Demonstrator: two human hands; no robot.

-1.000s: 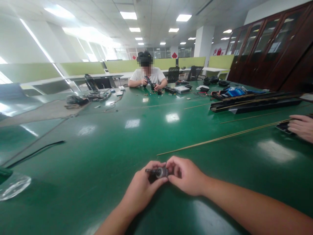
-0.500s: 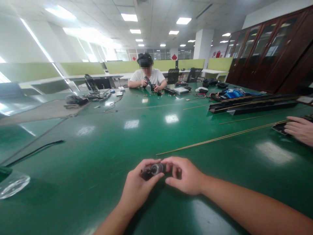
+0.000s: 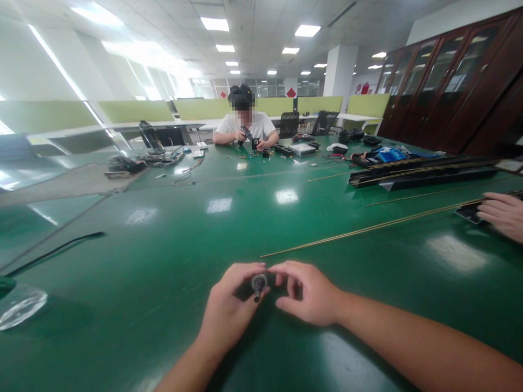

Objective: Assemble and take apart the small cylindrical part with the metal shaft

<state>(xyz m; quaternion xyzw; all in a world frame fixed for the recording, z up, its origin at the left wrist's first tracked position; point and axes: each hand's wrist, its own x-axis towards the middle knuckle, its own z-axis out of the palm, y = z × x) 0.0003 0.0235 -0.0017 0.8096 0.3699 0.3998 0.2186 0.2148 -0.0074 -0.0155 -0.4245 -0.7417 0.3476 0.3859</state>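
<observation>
My left hand (image 3: 232, 299) is closed around a small, dark metal shaft piece (image 3: 259, 284), held between the thumb and fingers above the green table. It has a round, lighter collar and a narrow, stepped tip pointing towards me and down. Just to its right, my right hand (image 3: 308, 294) is curved with thumb and fingers apart and nothing between them. Its index fingertip is close to the left fingertips; whether they touch I cannot tell. The far end of the shaft piece is hidden.
Thin brass-coloured rods (image 3: 347, 234) lie beyond my hands, reaching right towards another person's hand (image 3: 502, 215). Black channels (image 3: 425, 173) lie at the right. Across the table (image 3: 183, 218) a person (image 3: 245, 128) handles a tool. A clear plastic object (image 3: 22, 307) is at left.
The shaft piece has turned in my left hand: its tip pointed left before and now points towards me. My right fingers have come off it slightly and stay beside it.
</observation>
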